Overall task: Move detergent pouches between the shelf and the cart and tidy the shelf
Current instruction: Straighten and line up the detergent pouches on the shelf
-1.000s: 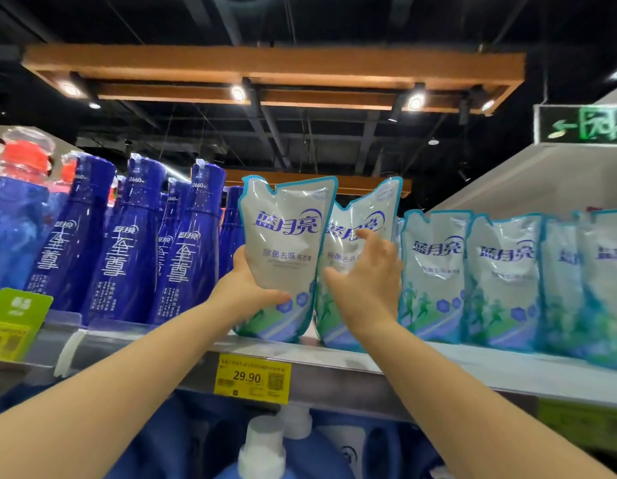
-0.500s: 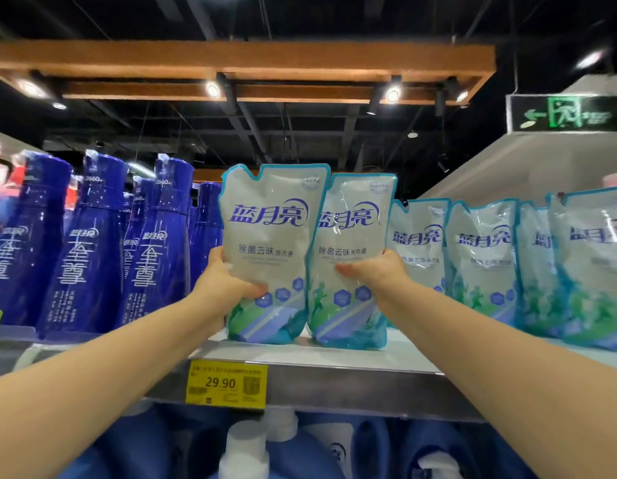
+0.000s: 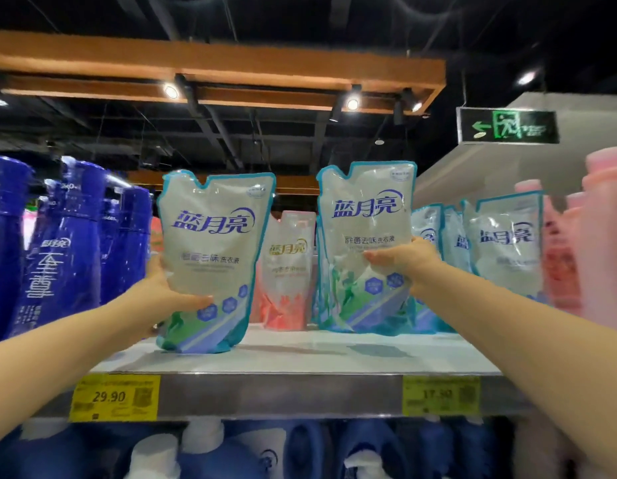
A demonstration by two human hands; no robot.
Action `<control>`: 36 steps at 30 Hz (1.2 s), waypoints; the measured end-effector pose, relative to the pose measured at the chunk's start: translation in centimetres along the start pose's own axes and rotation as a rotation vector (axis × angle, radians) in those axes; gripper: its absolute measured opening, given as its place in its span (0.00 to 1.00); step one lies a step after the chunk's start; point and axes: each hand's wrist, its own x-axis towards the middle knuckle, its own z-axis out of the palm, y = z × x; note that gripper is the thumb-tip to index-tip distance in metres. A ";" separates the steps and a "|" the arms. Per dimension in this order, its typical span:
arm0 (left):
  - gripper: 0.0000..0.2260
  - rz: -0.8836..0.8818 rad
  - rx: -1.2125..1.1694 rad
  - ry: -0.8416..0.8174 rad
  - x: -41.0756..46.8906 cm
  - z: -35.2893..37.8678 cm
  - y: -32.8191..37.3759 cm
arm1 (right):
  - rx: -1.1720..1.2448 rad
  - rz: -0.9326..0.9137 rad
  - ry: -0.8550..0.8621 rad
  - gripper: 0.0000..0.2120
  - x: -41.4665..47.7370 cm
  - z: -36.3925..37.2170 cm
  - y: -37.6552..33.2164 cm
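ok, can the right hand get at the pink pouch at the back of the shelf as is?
Probably not yet. The right hand is full, gripping a teal pouch. The pink pouch shows through the gap between both held pouches, so the path looks open once that hand is free.

Both teal-edged pouches carry the blue brand 蓝月亮 — the left pouch (image 3: pixel 210 261) and the right pouch (image 3: pixel 367 243), the latter also printed 除菌去味 洗衣液. The pink pouch (image 3: pixel 288 271) between them shows the same brand in gold. A yellow price tag (image 3: pixel 114 397) on the shelf edge (image 3: pixel 279 395) reads 29.90 — the second tag (image 3: pixel 441 395) is too blurred.
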 end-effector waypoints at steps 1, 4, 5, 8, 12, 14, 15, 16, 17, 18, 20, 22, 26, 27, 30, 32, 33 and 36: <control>0.41 -0.014 -0.021 0.029 0.1 0.0 -0.2 | -0.017 0.006 0.000 0.22 0.2 -0.9 0.2; 0.42 -0.030 -0.029 0.088 0.1 0.3 -0.6 | -0.043 0.005 -0.001 0.17 0.9 -3.1 1.1; 0.42 -0.033 -0.007 0.100 0.0 0.4 -0.5 | -0.047 0.011 0.005 0.17 1.1 -3.6 1.5; 0.43 -0.038 0.009 0.123 0.1 0.3 -0.6 | -0.030 0.042 0.026 0.19 2.1 -4.8 2.8; 0.43 -0.026 0.004 0.210 -0.6 -0.2 0.4 | 0.037 0.047 0.036 0.23 3.5 -6.0 3.6; 0.44 0.088 -0.003 0.350 -0.3 -1.7 0.9 | 0.013 0.048 0.024 0.22 4.0 -6.5 3.7; 0.46 0.169 0.034 0.417 2.1 -3.2 -0.9 | -0.002 0.049 0.017 0.22 4.4 -6.7 3.7; 0.46 0.277 0.076 0.462 3.7 -4.5 -2.7 | -0.021 0.051 0.010 0.23 4.6 -7.0 3.7; 0.42 0.391 0.128 0.527 3.8 -4.7 -3.3 | -0.053 0.059 -0.005 0.23 4.9 -7.4 3.7; 0.33 0.496 0.183 0.553 2.5 -3.8 -2.1 | -0.088 0.071 -0.027 0.24 5.2 -7.9 3.7; 0.17 0.670 0.208 0.487 -2.9 1.3 4.6 | -0.151 0.081 -0.087 0.23 5.4 -8.9 3.4; 0.16 0.761 0.305 0.342 -6.0 6.6 7.4 | -0.192 0.084 -0.132 0.23 5.6 -9.7 3.4; 0.24 0.694 0.404 0.074 -4.4 14.2 8.3 | -0.180 0.095 -0.199 0.30 6.3 -11.0 3.8; 0.25 0.655 0.394 0.042 -3.9 15.6 8.7 | -0.176 0.094 -0.225 0.28 6.4 -11.2 3.8; 0.27 0.632 0.399 -0.022 -3.5 19.3 9.8 | -0.185 0.086 -0.308 0.24 6.5 -11.6 3.8; 0.28 0.596 0.398 -0.068 -3.1 21.4 10.2 | -0.205 0.071 -0.307 0.28 6.6 -11.6 4.2; 0.29 0.563 0.395 -0.087 -2.9 22.3 10.4 | -0.201 0.065 -0.306 0.29 6.8 -11.7 4.5; 0.32 0.481 0.331 -0.130 -2.9 24.5 10.8 | -0.194 0.040 -0.313 0.27 6.8 -11.7 4.8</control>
